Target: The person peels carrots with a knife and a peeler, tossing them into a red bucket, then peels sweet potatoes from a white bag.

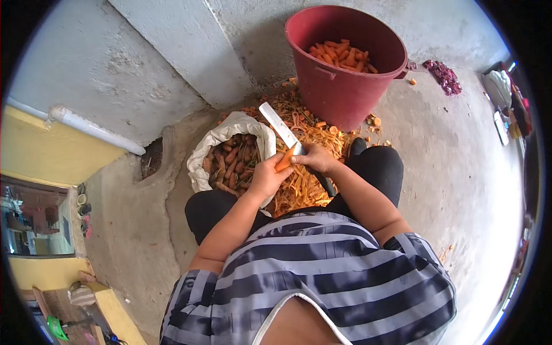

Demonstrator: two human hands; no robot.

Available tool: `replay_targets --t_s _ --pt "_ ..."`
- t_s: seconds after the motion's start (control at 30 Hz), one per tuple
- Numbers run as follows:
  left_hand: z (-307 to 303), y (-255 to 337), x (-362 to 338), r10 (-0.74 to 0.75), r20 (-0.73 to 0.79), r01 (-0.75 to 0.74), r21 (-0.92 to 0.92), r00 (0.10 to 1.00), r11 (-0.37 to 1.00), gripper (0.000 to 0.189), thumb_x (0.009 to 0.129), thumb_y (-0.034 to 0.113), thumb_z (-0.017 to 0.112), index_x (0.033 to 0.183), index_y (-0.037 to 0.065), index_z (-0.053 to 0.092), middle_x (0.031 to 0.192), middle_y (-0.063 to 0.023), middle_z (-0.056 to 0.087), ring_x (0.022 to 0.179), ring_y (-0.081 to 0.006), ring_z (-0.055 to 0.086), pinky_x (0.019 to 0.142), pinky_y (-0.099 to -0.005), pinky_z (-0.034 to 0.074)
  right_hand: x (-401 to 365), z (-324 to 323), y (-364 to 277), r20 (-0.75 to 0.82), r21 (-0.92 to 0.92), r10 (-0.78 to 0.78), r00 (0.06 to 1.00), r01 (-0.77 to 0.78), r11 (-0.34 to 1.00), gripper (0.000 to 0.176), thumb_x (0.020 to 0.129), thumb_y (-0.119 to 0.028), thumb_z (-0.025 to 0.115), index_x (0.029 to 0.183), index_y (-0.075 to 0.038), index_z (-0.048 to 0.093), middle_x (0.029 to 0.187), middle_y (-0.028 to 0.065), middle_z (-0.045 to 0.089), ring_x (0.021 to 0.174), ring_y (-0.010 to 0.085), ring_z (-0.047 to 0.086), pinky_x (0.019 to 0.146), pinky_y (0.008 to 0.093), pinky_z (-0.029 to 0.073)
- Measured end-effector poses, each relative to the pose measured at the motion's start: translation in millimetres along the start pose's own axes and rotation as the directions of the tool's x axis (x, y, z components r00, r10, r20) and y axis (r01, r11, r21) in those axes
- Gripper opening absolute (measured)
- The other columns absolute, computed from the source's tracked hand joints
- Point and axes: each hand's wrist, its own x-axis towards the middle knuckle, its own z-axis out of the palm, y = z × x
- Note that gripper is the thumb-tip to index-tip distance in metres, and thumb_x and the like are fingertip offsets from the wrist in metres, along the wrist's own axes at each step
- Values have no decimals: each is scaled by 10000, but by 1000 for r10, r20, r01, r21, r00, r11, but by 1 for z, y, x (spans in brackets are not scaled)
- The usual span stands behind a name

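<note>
My left hand is closed around an orange carrot, which looks peeled. In my right hand is a knife with a long, wide, pale blade pointing up and to the left. The blade's base meets the carrot's upper end, with my right thumb close by. Most of the knife's handle is hidden by my fingers. To the left of my hands stands a white sack, its rim rolled down, full of unpeeled carrots. Carrot peelings cover the floor between my legs.
A large red bucket holding many orange carrots stands ahead, against the wall. Cut carrot ends lie beside its base. A dark red mesh bag is on the floor at right. A white pipe runs along the left wall.
</note>
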Motion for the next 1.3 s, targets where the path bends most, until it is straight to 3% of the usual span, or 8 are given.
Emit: replay_targets --t_s 0.23,0.33,0.43,0.53,1.0,1.1,1.23,1.3 --pt "-5 20 -13 174 -46 -153 301 984 941 284 686 165 649 931 37 583 797 -159 580 743 -336 566 644 -380 451 -5 15 6 -36 36 24 999 -22 999 592 625 -511 710 892 -13 534 598 -13 455 442 60 370 383 212 268" --pt "-6 20 -14 200 -47 -169 369 979 914 281 680 161 646 929 46 587 806 -154 572 754 -331 562 646 -391 449 -9 12 -1 -46 -73 68 997 -71 995 837 592 -655 631 961 93 566 873 179 588 818 232 566 720 334 448" --pt "-7 26 -17 207 -34 -174 417 978 892 272 676 147 643 927 60 587 807 -145 562 757 -328 555 643 -392 449 -8 10 0 -75 -137 84 994 -94 986 845 592 -663 622 969 91 565 887 196 588 821 249 570 723 347 444" --pt "-5 28 -18 213 -30 -175 469 977 866 265 682 136 641 931 67 581 797 -137 548 751 -328 548 638 -395 445 -10 14 0 -145 -156 -33 989 10 988 551 695 -542 628 765 1 561 525 -2 439 425 81 379 377 244 271" --pt "-1 9 -10 181 -100 -97 550 978 830 221 751 174 611 913 29 567 788 -120 536 718 -282 559 609 -360 454 -15 14 0 -173 -337 -22 985 -38 941 655 684 -566 613 879 59 580 672 116 578 619 205 552 580 333 444" --pt "-9 -9 3 -523 90 501 -461 848 732 275 777 197 602 953 -4 537 867 -88 545 786 -245 565 649 -359 468 -30 17 -17 -198 -408 -130 972 38 912 743 513 -564 737 882 59 568 744 171 606 711 258 599 652 348 461" --pt "-11 -10 2 -544 323 475 -865 774 163 293 845 210 476 1052 4 465 950 -92 537 867 -226 553 714 -388 494 -48 33 -41 -155 -555 -289 945 159 817 820 368 -529 803 888 45 536 743 208 585 728 319 596 665 364 464" --pt "-8 -5 3 -587 279 473 -857 760 205 300 855 194 431 1082 -1 445 992 -105 531 907 -228 545 752 -374 484 -48 39 -43 -148 -652 -379 913 198 732 799 372 -522 802 871 36 525 737 211 574 728 335 587 670 370 464"
